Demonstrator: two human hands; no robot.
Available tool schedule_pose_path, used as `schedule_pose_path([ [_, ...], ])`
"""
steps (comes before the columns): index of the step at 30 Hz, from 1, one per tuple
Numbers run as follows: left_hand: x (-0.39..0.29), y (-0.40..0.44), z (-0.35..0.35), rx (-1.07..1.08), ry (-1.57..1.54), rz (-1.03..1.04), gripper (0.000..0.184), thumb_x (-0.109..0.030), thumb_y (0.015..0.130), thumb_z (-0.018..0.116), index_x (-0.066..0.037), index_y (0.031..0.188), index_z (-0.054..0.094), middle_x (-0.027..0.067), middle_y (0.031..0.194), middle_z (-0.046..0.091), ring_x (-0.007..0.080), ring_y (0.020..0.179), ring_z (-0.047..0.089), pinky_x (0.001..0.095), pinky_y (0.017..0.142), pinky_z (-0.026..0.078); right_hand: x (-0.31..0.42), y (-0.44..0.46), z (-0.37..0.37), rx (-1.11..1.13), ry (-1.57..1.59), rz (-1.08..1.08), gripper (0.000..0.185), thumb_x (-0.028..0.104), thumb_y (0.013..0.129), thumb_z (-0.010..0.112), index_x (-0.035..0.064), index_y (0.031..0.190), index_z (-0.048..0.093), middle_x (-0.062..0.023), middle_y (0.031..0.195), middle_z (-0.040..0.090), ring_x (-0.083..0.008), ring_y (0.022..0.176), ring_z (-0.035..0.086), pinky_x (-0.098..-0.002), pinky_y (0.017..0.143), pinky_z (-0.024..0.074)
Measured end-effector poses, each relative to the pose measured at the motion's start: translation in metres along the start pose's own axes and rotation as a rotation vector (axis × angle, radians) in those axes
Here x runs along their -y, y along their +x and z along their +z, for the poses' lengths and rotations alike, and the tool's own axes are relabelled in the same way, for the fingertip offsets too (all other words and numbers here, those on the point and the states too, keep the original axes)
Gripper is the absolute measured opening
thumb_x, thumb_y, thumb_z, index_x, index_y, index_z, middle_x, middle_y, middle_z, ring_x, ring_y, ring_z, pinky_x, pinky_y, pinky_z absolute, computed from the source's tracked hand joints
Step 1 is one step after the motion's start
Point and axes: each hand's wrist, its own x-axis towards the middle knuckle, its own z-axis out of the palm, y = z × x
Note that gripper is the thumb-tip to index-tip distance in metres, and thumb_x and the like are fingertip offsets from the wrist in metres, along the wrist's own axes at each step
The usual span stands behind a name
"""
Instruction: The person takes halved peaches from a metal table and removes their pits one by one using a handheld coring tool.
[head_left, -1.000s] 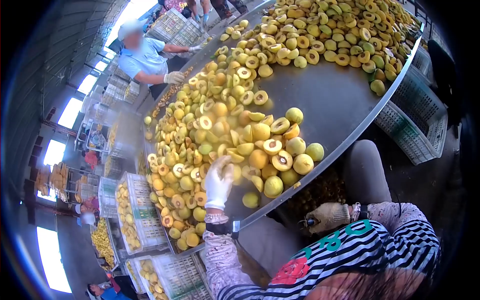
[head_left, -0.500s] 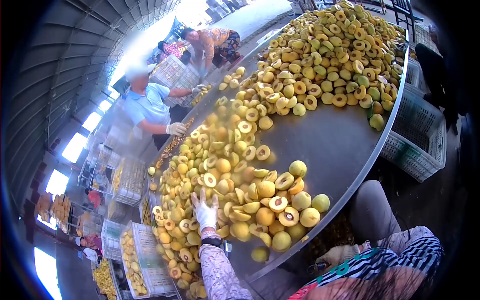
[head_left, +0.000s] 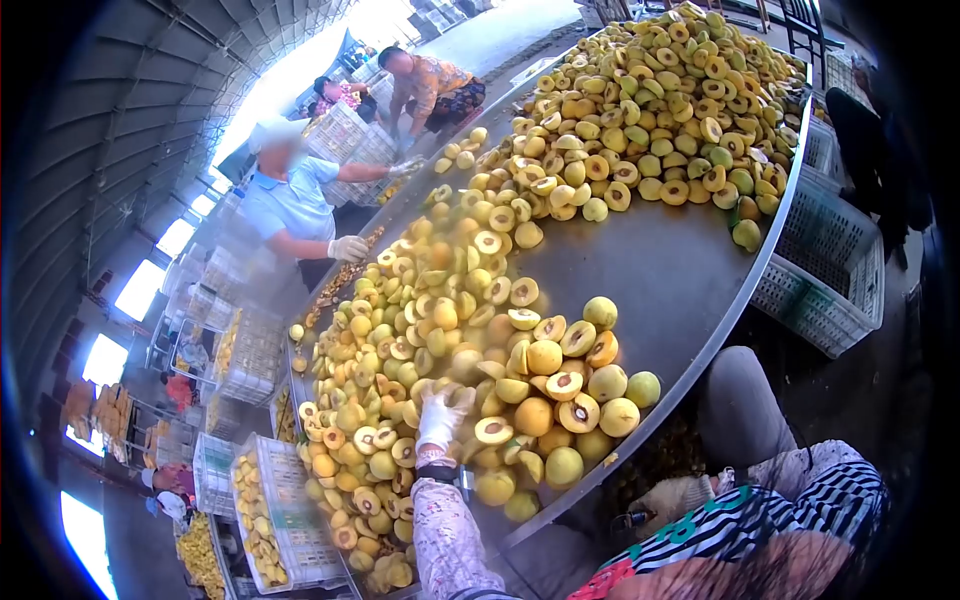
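Note:
My left hand [head_left: 442,415], in a white glove, is among the yellow halved fruits [head_left: 380,340] on the metal table [head_left: 640,290]. Its fingers are bent around or against fruit; which piece they touch is blurred. My right hand [head_left: 672,503], in a beige glove, is low at the right, beyond the table's edge near my lap. It is closed around a small dark metal tool [head_left: 634,519], partly hidden by the striped clothing. Whole and halved fruits lie just right of my left hand.
A co-worker in light blue [head_left: 290,205] stands across the table with gloved hands at its edge. Two people bend near crates [head_left: 340,135] behind. Fruit-filled crates [head_left: 300,510] stand at the left, an empty-looking crate [head_left: 825,265] at the right. A raised metal rim [head_left: 700,370] edges the table.
The view has tilted up since the first frame. My left hand lifted with fingers spread, then lowered into the fruit again with bent fingers. Several fruits near it have shifted right. My right hand remains low.

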Motion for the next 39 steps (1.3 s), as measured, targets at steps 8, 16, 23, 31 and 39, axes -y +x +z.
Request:
schedule_pose_path([
  [8, -0.029, -0.081, -0.009, 0.078, 0.124, 0.014, 0.066, -0.051, 0.091, 0.068, -0.022, 0.147, 0.050, 0.0335, 0.153, 0.031, 0.0483, 0.138, 0.039, 0.0447, 0.116, 0.036, 0.015, -0.027, 0.003, -0.039, -0.030, 0.013, 0.036, 0.035, 0.094, 0.063, 0.0074, 0.118, 0.066, -0.0131, 0.097, 0.071, -0.0286, 0.091, 0.067, -0.0409, 0.082, 0.0510],
  [16, 0.017, -0.063, -0.060, 0.165, -0.636, -0.198, 0.045, -0.017, 0.092, 0.072, -0.005, 0.134, 0.062, 0.0123, 0.132, 0.063, 0.0223, 0.113, 0.062, 0.0338, 0.099, 0.049, 0.011, -0.022, 0.002, -0.038, -0.044, 0.001, 0.041, 0.035, 0.093, 0.063, 0.0041, 0.120, 0.065, -0.0138, 0.099, 0.071, -0.0287, 0.092, 0.067, -0.0400, 0.082, 0.0513],
  [23, 0.084, -0.066, -0.099, -0.586, 0.166, -0.252, 0.057, -0.031, 0.090, 0.073, -0.005, 0.139, 0.057, 0.0247, 0.151, 0.044, 0.0347, 0.143, 0.039, 0.0421, 0.113, 0.037, 0.008, -0.002, 0.001, 0.015, -0.010, 0.091, 0.048, 0.038, 0.092, 0.064, 0.0037, 0.127, 0.064, -0.0152, 0.104, 0.073, -0.0290, 0.092, 0.069, -0.0389, 0.082, 0.0539],
  [31, 0.110, -0.041, -0.078, -0.525, 0.142, -0.553, 0.076, -0.044, 0.085, 0.078, -0.017, 0.149, 0.048, 0.0294, 0.158, 0.024, 0.0409, 0.142, 0.036, 0.0438, 0.114, 0.036, 0.005, 0.018, -0.006, 0.092, 0.028, 0.110, 0.058, 0.043, 0.092, 0.065, 0.0088, 0.137, 0.059, -0.0188, 0.114, 0.071, -0.0332, 0.105, 0.067, -0.0409, 0.091, 0.0524],
  [39, 0.067, 0.001, -0.050, -0.099, -0.013, 0.014, 0.057, -0.040, 0.081, 0.080, -0.020, 0.131, 0.064, 0.0176, 0.140, 0.053, 0.0354, 0.130, 0.050, 0.0431, 0.111, 0.040, 0.006, 0.016, -0.002, 0.061, 0.028, 0.055, 0.050, 0.041, 0.093, 0.063, 0.0082, 0.132, 0.061, -0.0174, 0.111, 0.071, -0.0326, 0.102, 0.067, -0.0413, 0.090, 0.0519],
])
